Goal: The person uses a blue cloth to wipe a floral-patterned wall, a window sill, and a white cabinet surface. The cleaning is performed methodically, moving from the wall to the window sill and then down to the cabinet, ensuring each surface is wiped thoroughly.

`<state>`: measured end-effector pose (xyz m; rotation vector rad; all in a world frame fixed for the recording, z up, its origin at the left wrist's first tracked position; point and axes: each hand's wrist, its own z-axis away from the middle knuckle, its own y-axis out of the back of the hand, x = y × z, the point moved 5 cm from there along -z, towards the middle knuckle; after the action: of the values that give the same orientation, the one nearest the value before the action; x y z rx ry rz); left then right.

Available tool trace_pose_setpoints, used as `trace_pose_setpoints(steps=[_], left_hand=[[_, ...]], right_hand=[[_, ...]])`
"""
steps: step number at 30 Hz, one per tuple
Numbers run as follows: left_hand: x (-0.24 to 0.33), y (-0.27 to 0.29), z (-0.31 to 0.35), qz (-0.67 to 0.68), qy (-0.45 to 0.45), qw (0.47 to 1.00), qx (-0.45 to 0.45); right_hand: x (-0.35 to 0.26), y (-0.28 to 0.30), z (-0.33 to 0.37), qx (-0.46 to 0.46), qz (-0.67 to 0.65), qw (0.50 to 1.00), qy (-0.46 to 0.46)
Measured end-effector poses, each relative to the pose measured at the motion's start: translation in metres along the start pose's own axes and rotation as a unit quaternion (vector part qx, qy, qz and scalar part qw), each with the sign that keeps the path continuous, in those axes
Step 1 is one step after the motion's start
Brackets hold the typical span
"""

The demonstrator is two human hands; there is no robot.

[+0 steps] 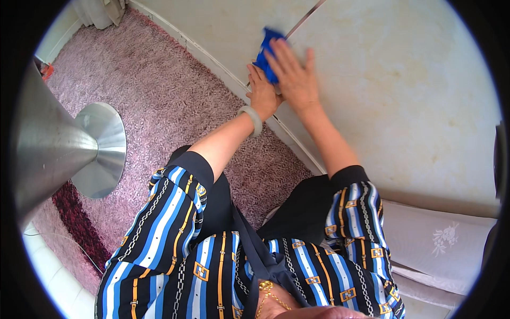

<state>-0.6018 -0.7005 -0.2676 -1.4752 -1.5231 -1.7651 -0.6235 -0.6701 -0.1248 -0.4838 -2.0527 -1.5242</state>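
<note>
A crumpled, shiny blue plastic packet (269, 47) is up against the pale wall, beside a dark strip on it. My right hand (295, 77) lies over the packet's right side with fingers stretched out and spread, slightly blurred. My left hand (262, 97), with a pale bangle (252, 120) on the wrist, is closed about the packet's lower end, close to the base of the wall. Its thumb side faces my right palm. The packet's lowest part is hidden between my two hands.
The pale wall (393, 101) rises ahead and to the right, with a white skirting (212, 57) along its foot. A mauve shaggy rug (154, 69) covers the floor. At left stands a metal pedestal (58, 143) with a round base; pale patterned cushioning (425, 239) lies at right.
</note>
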Motion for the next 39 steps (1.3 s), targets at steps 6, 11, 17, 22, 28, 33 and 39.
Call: trace_pose_setpoints(steps=[6, 11, 17, 22, 28, 33, 39], left_hand=[[0.001, 0.005, -0.005, 0.081, 0.116, 0.979, -0.148], [0.012, 0.025, -0.003, 0.071, 0.136, 0.981, -0.115], [0.013, 0.026, -0.001, -0.016, 0.181, 0.965, -0.19], [-0.034, 0.003, -0.01, -0.094, 0.133, 0.964, -0.212], [0.021, 0.03, 0.001, 0.09, 0.07, 0.984, -0.138], [0.053, 0.045, 0.007, 0.077, 0.034, 0.996, -0.034], [0.061, 0.043, 0.012, 0.067, -0.005, 0.997, -0.026]], right_hand=[[0.002, -0.003, 0.021, -0.057, -0.059, 0.996, 0.02], [0.065, 0.07, -0.005, 0.159, 0.055, 0.973, -0.155], [0.07, 0.08, -0.044, 0.182, 0.067, 0.971, -0.142], [-0.019, -0.003, -0.022, -0.009, 0.001, 1.0, 0.018], [0.005, -0.004, 0.041, -0.027, -0.069, 0.997, -0.007], [0.082, 0.091, 0.016, 0.154, 0.029, 0.969, -0.191], [0.077, 0.072, 0.007, 0.073, 0.052, 0.983, -0.16]])
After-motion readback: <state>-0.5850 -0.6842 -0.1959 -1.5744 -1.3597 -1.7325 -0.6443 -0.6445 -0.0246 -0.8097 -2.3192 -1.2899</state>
